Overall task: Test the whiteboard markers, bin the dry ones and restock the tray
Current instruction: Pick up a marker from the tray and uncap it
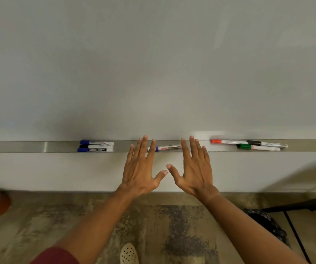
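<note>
1. Fingers (191, 147) straight and spread on both hands, palms down, nothing held. It reads as a ready pose in front of the tray (29, 147), before any marker gets picked.

2. Left hand (141, 172) hangs with its fingertips over the tray's front edge, covering the cap end of the purple marker (167, 148). Right hand (194, 174) mirrors it, fingertips at that marker's other end. The thumbs angle toward each other, close but apart.

3. That purple marker lies alone in the middle of the tray, framed between the two hands, so my guess is it goes first. Whether any finger actually touches it, I can't tell.

4. To the left, three markers sit stacked tight together: a blue-capped one (96, 143) at the back, a black one (95, 146) in the middle, another blue (95, 149) at the front.

5. To the right, a red marker (227, 141) lies along the back, with a black-capped one (267, 143) and a green one (258, 147) overlapping just beyond it. All lie flat along the tray, caps on, as far as I can see.

6. Board (153, 63) above is blank, with plenty of room for test strokes.

7. Down on the floor at right, a black-lined bin (267, 225) sits beside a dark stand (296, 206), within reach for the dry ones. No spare markers for restocking are in view.

8. Judging by all this, testing hasn't begun.
</note>
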